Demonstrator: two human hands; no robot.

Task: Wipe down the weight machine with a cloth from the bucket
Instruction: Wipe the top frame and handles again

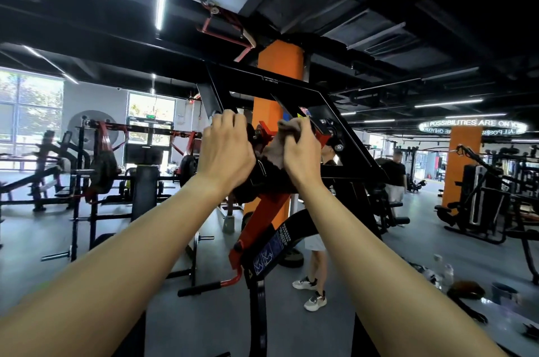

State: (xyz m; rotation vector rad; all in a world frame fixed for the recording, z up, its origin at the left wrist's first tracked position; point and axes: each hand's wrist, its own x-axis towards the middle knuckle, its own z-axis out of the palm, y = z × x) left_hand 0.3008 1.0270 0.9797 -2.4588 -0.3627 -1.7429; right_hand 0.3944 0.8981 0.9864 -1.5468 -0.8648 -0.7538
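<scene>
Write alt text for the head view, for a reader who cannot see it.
Both hands reach up to a red and black weight machine: the right hand holds a cloth against its red pivot, the left hand grips the machine beside it. Other gym machines stand behind.

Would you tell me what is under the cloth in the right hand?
The cloth, gripped by the right hand, lies on the weight machine at its red bracket; the metal directly beneath is hidden.
</scene>
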